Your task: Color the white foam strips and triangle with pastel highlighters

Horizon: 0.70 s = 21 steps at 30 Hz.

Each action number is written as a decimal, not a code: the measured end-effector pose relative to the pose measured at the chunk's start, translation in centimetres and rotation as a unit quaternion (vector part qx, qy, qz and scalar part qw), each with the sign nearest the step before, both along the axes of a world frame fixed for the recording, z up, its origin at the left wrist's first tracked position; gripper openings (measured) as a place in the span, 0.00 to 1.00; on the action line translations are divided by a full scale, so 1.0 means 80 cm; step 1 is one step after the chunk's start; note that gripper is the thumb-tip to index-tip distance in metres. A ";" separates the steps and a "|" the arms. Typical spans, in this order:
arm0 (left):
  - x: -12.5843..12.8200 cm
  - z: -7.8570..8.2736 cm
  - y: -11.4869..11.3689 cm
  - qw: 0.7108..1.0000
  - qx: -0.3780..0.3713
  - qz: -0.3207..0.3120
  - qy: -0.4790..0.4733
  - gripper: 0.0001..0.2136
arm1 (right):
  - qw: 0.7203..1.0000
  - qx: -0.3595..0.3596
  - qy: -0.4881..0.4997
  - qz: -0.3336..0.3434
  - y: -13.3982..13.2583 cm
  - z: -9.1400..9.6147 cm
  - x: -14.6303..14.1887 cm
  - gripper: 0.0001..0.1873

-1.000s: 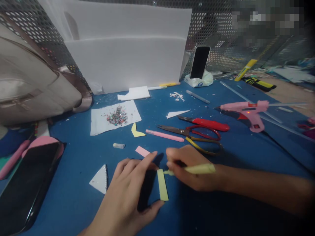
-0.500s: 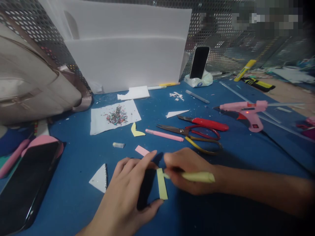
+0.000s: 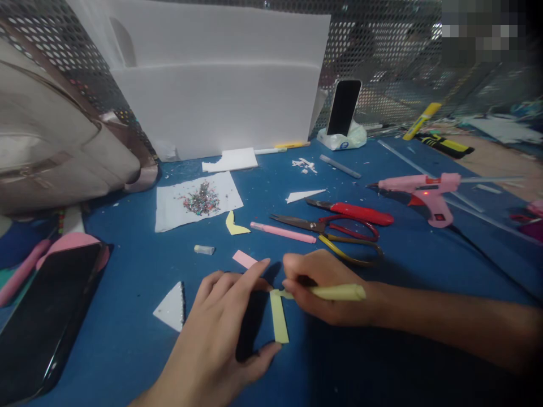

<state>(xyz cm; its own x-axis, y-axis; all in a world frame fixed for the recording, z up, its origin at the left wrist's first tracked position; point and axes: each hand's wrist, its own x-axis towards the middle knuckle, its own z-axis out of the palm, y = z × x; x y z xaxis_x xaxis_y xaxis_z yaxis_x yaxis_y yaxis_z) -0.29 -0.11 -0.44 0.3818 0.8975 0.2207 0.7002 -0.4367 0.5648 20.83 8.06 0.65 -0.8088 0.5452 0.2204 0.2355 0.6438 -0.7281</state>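
My left hand [image 3: 220, 333] lies on the blue table with fingers spread, its thumb and forefinger bracketing a narrow yellow paper strip [image 3: 279, 316] and holding it flat. My right hand [image 3: 322, 288] is closed round a pale yellow pen [image 3: 335, 292], whose tip touches the top end of the strip. A pink paper scrap [image 3: 245, 259] lies just beyond my left fingertips. A white triangular piece [image 3: 172, 308] with a glittered edge sits to the left of my left hand.
Scissors [image 3: 335, 234], a red-handled cutter [image 3: 356, 212], a pink pen [image 3: 283, 233] and a pink glue gun [image 3: 424, 189] lie beyond my hands. A white sheet with glitter [image 3: 197, 200], white foam boards [image 3: 220, 96], a propped phone [image 3: 343, 107], a dark phone [image 3: 46, 316] and a bag [image 3: 55, 141] surround the area.
My right hand drew the pen slightly down and then back up to the strip's top end. My left hand and the strip stayed in place.
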 end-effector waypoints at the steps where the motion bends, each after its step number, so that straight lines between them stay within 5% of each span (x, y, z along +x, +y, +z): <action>1: 0.000 0.000 0.000 1.000 0.000 0.000 -0.001 0.39 | 1.000 -0.002 0.005 0.000 0.000 0.000 0.000 0.12; 11: -0.001 0.001 -0.001 1.000 -0.002 -0.003 -0.003 0.40 | 0.999 0.006 -0.001 0.034 -0.001 0.002 0.000 0.11; 14: -0.002 0.002 -0.001 1.000 -0.014 0.000 0.000 0.40 | 1.000 0.008 0.001 -0.011 0.000 0.002 0.000 0.12; 18: -0.002 0.002 -0.001 1.000 -0.008 -0.003 -0.003 0.40 | 0.999 0.009 0.001 0.035 0.001 0.003 0.000 0.11; 21: -0.001 0.001 -0.001 1.000 -0.012 0.003 0.001 0.39 | 1.000 0.005 0.001 -0.009 0.000 0.003 0.000 0.12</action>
<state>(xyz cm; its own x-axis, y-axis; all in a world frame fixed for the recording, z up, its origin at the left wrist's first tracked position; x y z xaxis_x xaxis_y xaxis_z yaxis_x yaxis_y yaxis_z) -0.37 -0.21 -0.34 0.3774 0.9047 0.1977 0.7041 -0.4190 0.5733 20.82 8.10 0.93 -0.7981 0.5578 0.2276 0.2462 0.6469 -0.7218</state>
